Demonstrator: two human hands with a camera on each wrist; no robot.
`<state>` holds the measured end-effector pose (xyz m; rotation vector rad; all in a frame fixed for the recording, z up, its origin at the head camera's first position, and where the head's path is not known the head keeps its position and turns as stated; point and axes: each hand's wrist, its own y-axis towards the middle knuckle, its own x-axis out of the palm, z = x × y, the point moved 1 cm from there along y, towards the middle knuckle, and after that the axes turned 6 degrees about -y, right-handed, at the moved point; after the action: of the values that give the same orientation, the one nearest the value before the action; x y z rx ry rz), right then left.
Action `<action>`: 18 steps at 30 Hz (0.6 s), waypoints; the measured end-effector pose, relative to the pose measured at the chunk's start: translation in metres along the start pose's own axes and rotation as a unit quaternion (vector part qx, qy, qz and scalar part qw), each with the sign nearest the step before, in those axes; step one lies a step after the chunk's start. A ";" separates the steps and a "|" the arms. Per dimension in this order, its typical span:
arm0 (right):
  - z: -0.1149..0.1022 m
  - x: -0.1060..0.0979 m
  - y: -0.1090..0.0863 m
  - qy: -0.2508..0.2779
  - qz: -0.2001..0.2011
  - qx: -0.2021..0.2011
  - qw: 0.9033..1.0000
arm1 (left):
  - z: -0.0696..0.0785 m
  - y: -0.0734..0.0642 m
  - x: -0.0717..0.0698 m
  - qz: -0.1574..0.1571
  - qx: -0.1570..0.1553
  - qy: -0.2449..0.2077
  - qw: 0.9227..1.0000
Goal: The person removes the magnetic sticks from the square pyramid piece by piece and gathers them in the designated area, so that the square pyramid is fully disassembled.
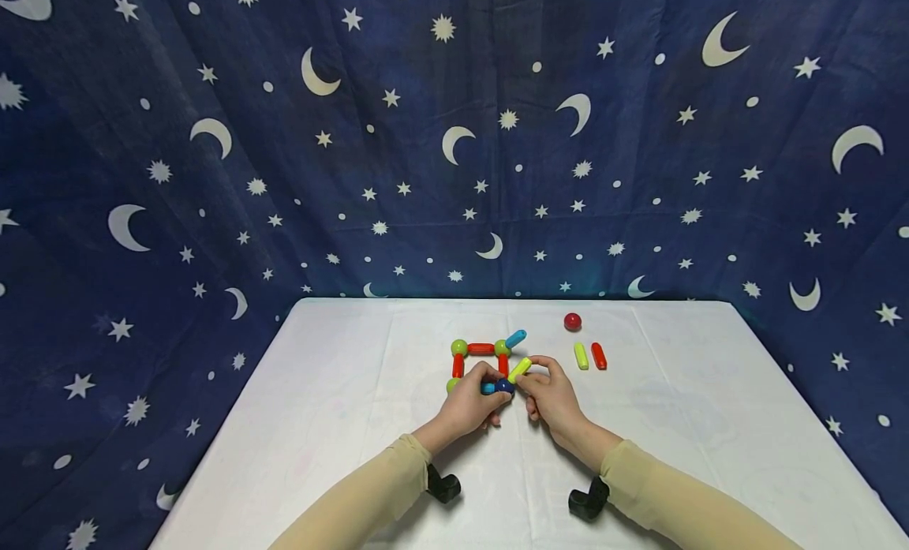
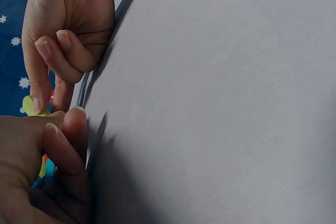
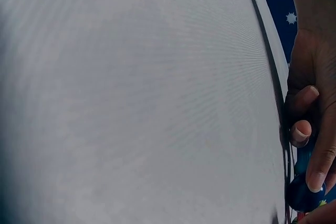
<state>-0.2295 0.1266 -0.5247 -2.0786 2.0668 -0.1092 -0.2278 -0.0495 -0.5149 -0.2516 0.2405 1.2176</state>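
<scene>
A square of coloured rods and balls lies on the table, with green balls (image 1: 459, 347) and red rods (image 1: 480, 349) on its far and side edges. My left hand (image 1: 470, 402) grips its near right corner, a dark blue ball (image 1: 504, 386) joined to a light blue rod (image 1: 488, 388). Between thumb and finger, my right hand (image 1: 556, 402) pinches a yellow-green rod (image 1: 521, 369), its lower end right at the blue ball. Another blue rod (image 1: 516, 338) sticks out from the far right green ball. My left hand partly covers the near left green ball.
On the white table, right of the square, lie a loose yellow-green rod (image 1: 581, 356), a loose red rod (image 1: 599, 356) and a red ball (image 1: 572, 322). A dark blue curtain (image 1: 454, 179) with moons and stars hangs behind and along the sides.
</scene>
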 end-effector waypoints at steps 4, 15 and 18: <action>0.000 0.000 0.000 -0.002 -0.001 -0.002 1.000 | 0.001 -0.001 0.000 0.000 0.003 0.012 1.000; -0.001 -0.002 0.000 -0.002 -0.001 0.006 1.000 | 0.002 -0.001 -0.001 -0.003 0.007 0.025 1.000; -0.001 -0.005 -0.002 0.000 -0.006 0.008 1.000 | 0.002 -0.002 -0.001 -0.007 0.005 0.021 1.000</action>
<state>-0.2280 0.1316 -0.5224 -2.0823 2.0469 -0.1278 -0.2266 -0.0503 -0.5127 -0.2699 0.2811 1.1988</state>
